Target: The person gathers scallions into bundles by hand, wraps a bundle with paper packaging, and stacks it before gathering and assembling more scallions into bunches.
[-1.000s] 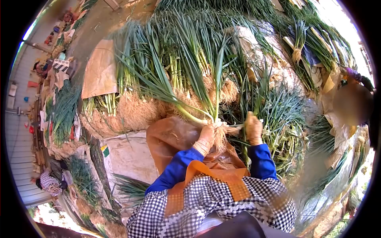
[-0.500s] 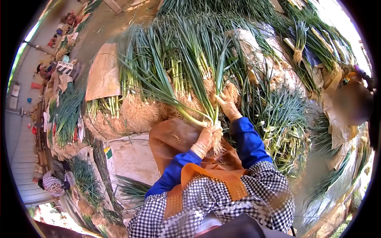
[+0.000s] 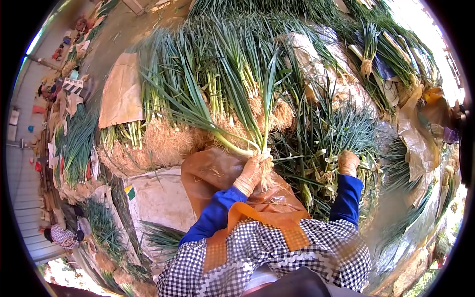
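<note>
In a tan glove, my left hand (image 3: 253,173) is closed round the white stems of a few green onions (image 3: 264,116), just above their pale roots, over the brown apron (image 3: 213,171) on my lap. Their long leaves fan up and to the left. My right hand (image 3: 348,162), also gloved, is closed over the heap of loose leaves and peelings (image 3: 326,173) on the right; what lies within its fingers, if anything, is hidden.
Rooted onion bundles (image 3: 173,141) lie in a row beyond my lap, partly under a tan sheet (image 3: 122,94). A white sack (image 3: 166,198) is at the left. A co-worker's arm (image 3: 443,132) shows at the right edge, another person (image 3: 64,232) at the far left.
My right hand went from the leaves to the held onion stems, then out right and down to the heap. My left hand has kept its hold throughout.
</note>
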Motion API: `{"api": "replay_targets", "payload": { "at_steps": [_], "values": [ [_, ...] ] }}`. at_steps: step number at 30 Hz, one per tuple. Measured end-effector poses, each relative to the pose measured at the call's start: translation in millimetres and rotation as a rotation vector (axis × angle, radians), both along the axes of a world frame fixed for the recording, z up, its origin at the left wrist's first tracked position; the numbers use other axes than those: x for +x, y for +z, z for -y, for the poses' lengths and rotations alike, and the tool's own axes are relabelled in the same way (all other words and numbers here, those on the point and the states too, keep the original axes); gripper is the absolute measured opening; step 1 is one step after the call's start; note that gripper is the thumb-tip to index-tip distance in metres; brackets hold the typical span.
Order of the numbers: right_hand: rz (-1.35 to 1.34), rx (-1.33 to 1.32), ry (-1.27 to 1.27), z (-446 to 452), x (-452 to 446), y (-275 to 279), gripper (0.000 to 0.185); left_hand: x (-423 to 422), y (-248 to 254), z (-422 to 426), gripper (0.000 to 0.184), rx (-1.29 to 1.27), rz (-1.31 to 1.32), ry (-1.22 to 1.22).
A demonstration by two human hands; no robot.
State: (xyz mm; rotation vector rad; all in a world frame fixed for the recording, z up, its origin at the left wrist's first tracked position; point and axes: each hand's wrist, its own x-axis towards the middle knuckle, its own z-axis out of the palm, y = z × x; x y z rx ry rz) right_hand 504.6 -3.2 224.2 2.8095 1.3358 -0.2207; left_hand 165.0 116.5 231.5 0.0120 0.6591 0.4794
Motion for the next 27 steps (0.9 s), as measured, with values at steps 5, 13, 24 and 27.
{"api": "replay_targets", "payload": {
  "at_steps": [5,13,24,27],
  "values": [
    [-0.504,0.387,0.188,-86,-79,41,0.030,-19,63,-6,0.026,0.165,0.229,0.001],
    [-0.188,0.008,-0.069,-245,-52,-38,0.018,-38,75,-37,0.027,0.404,0.137,0.136],
    [-1.435,0.412,0.055,-129,-67,56,0.020,5,40,-8,0.015,0.299,0.004,0.165],
    [-1.636,0.409,-0.064,-106,-107,54,0.018,25,8,10,0.017,0.174,-0.090,0.152]
  ]
}}
